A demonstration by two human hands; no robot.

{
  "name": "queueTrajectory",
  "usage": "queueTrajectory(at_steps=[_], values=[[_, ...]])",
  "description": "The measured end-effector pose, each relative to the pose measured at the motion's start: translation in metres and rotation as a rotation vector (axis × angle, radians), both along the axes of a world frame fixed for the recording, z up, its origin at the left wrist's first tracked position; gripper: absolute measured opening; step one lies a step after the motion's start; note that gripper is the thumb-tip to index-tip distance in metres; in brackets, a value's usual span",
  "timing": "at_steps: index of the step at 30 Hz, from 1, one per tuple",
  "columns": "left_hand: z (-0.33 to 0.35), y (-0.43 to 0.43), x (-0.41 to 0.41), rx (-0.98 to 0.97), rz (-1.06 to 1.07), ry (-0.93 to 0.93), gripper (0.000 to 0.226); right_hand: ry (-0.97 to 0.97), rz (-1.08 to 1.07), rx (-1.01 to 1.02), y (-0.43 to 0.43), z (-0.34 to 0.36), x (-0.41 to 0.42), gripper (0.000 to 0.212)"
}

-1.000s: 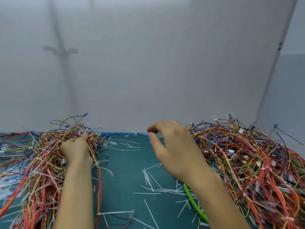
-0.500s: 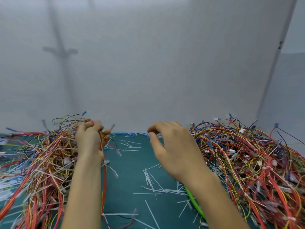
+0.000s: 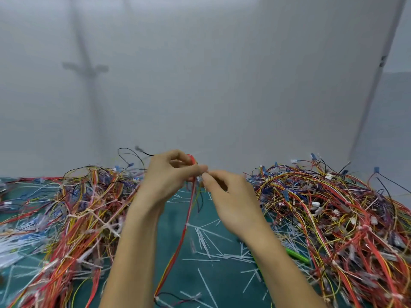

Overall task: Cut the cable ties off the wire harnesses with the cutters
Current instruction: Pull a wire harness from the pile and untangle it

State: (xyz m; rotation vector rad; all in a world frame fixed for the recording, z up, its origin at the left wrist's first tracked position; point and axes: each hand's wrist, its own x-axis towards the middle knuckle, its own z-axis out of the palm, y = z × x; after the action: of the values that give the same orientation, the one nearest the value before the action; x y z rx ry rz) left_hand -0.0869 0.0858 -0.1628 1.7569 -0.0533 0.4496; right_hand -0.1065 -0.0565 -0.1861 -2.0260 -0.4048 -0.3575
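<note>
The left hand (image 3: 169,181) pinches a wire harness (image 3: 184,230) aloft, its length hanging down to the table (image 3: 222,285). The right hand (image 3: 231,196) pinches its top; the green cutters (image 3: 298,256) lie beside the right forearm, nearer that hand.

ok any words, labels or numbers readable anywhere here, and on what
No readable text anywhere in this view.
White connectors in the right wire pile: too small and blurred to show any print.
Wire harness held in the left hand: no tag or label visible.
Wall and green mat: plain.
</note>
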Motion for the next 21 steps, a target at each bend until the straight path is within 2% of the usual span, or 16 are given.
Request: queueTrajectory(at_steps=[5, 8, 11, 13, 15, 18, 21], values=[[-0.004, -0.015, 0.001, 0.150, -0.138, 0.083, 0.020, 0.079, -0.033, 0.136, -0.002, -0.005, 0.008, 0.023], [-0.005, -0.010, 0.001, 0.178, -0.165, 0.143, 0.024, 0.101, -0.079, 0.124, -0.015, -0.004, 0.014, 0.022], [-0.007, 0.009, 0.003, 0.270, 0.071, 0.110, 0.018, 0.136, -0.114, 0.058, -0.024, -0.005, 0.020, 0.025], [-0.010, 0.025, 0.006, 0.421, 0.329, 0.120, 0.015, 0.137, -0.142, 0.016, -0.026, -0.006, 0.022, 0.027], [-0.014, 0.039, 0.006, 0.569, 0.498, 0.182, 0.022, 0.124, -0.158, -0.018, -0.026, -0.007, 0.023, 0.027], [-0.021, 0.054, 0.005, 0.790, 0.552, 0.329, 0.034, 0.101, -0.173, -0.036, -0.025, -0.007, 0.023, 0.031], [-0.025, 0.058, 0.003, 0.907, 0.517, 0.428, 0.028, 0.089, -0.169, -0.030, -0.026, -0.006, 0.022, 0.030]])
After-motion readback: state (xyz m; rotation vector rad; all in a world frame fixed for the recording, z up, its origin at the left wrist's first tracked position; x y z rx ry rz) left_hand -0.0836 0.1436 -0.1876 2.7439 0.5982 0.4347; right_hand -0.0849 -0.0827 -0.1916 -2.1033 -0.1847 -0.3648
